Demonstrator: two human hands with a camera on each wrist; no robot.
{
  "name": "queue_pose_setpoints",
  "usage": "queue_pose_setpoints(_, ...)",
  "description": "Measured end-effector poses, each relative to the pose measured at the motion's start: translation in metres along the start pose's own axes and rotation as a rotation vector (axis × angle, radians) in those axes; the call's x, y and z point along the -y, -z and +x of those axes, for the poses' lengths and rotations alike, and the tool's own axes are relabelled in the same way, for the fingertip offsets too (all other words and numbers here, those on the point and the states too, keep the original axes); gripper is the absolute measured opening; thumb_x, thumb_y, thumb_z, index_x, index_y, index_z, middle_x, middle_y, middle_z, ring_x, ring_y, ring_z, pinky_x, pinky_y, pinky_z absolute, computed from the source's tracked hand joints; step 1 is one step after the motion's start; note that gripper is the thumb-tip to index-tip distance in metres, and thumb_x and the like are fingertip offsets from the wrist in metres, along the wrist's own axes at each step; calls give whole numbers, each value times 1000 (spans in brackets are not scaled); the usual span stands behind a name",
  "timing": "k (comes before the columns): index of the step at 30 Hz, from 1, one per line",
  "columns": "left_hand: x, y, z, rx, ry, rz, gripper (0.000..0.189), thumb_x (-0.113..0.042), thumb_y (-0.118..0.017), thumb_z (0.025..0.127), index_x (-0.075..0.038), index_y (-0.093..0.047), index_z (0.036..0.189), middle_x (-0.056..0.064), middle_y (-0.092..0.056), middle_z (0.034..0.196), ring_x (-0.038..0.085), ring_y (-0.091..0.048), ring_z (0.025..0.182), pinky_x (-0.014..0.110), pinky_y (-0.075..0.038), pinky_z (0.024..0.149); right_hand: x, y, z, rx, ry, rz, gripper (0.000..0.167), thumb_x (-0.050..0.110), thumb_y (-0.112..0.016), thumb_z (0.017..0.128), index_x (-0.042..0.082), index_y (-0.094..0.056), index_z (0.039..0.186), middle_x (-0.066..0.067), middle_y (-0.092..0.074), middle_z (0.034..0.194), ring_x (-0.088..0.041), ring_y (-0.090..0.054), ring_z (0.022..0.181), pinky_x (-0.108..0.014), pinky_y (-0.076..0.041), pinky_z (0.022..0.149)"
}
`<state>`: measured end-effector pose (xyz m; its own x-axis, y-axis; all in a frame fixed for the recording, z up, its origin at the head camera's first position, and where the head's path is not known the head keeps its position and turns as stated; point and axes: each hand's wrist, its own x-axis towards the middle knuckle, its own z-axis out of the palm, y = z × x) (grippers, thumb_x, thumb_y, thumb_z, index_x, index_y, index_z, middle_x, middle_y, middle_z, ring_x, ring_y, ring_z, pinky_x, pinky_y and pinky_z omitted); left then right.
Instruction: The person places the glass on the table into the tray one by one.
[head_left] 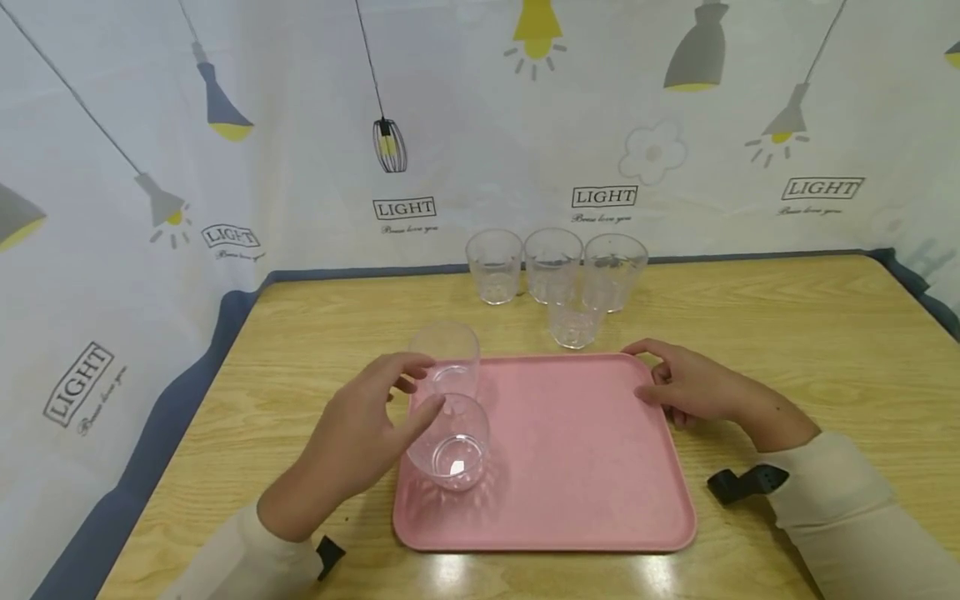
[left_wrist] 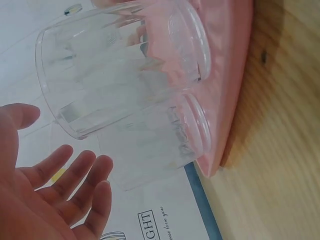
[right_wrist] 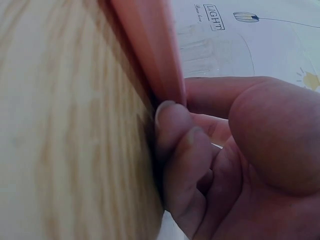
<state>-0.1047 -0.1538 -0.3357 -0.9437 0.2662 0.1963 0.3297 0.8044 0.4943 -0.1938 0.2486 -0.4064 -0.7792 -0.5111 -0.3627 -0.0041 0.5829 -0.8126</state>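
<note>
Two clear plastic cups stand on the left side of a pink tray [head_left: 577, 450], the near cup [head_left: 453, 458] in front of the far cup [head_left: 455, 346]. My left hand [head_left: 367, 417] is beside them, thumb and fingers spread. A gap shows between its fingertips [left_wrist: 102, 165] and the near cup's rim [left_wrist: 47, 95] in the left wrist view. At the tray's far right corner my right hand [head_left: 686, 383] grips the edge. The right wrist view has the thumb over the pink rim [right_wrist: 155, 55] and the other fingers [right_wrist: 187, 150] curled by its underside.
Beyond the tray, several more clear cups [head_left: 495, 267] stand grouped on the wooden table [head_left: 315, 317]; the nearest one [head_left: 576, 321] is close to the tray's far edge. A printed cloth [head_left: 480, 108] hangs behind the table and along its left side.
</note>
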Motion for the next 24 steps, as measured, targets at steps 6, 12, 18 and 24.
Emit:
queue_pose_setpoints(6, -6, 4, 10, -17, -38, 29, 42, -37, -67, 95, -15, -61, 129, 0, -66, 121, 14, -66, 101, 37, -56, 85, 0, 0, -1, 7, 2, 0, 60, 14, -58, 101, 8, -29, 152, -7, -54, 70, -14, -47, 44, -27, -41, 42)
queue_pose_setpoints(12, -7, 7, 22, -11, -46, 52, 39, -38, -64, 96, -16, -61, 129, 1, -66, 124, 16, -66, 103, 38, -56, 82, 0, 0, -2, 13, 5, 17, 60, 15, -59, 100, 7, -29, 152, -7, -54, 70, -14, -46, 44, -27, -40, 42)
queue_pose_setpoints(18, -9, 8, 36, 11, -25, 53, 38, -36, -64, 96, -17, -61, 129, 0, -67, 123, 18, -66, 105, 41, -56, 83, -1, 1, -1, 9, -9, 6, 58, 15, -58, 101, 9, -31, 151, -6, -54, 71, -14, -46, 44, -26, -41, 42)
queue_pose_setpoints(24, -10, 4, 51, 31, -25, 53, 36, -36, -62, 97, -17, -62, 128, 2, -68, 118, 21, -68, 103, 43, -56, 84, 0, 2, -1, 13, 5, 13, 58, 15, -58, 101, 8, -31, 151, -6, -53, 69, -13, -46, 43, -27, -41, 42)
